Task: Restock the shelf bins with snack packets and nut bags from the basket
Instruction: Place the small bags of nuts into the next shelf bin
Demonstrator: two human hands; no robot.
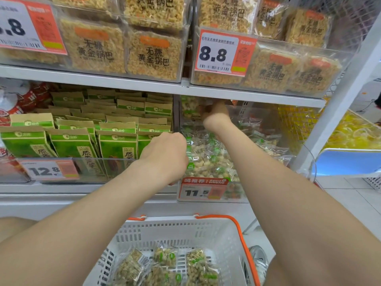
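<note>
Nut bags (208,159) in the clear bin (237,191) look light, slippery film over loose kernels; a sealed edge should pinch best. Right grip (216,113) clamps the upper nut bag (190,108), farther in; left grip (165,155) hides its fingers, so I cannot tell. Basket (185,220) below both holds more.

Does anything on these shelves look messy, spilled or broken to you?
Nothing looks spilled or torn. The only untidy spot is the clear bin on the middle shelf: its nut bags lie heaped at mixed angles, while the green packets beside them stand in neat rows.
</note>
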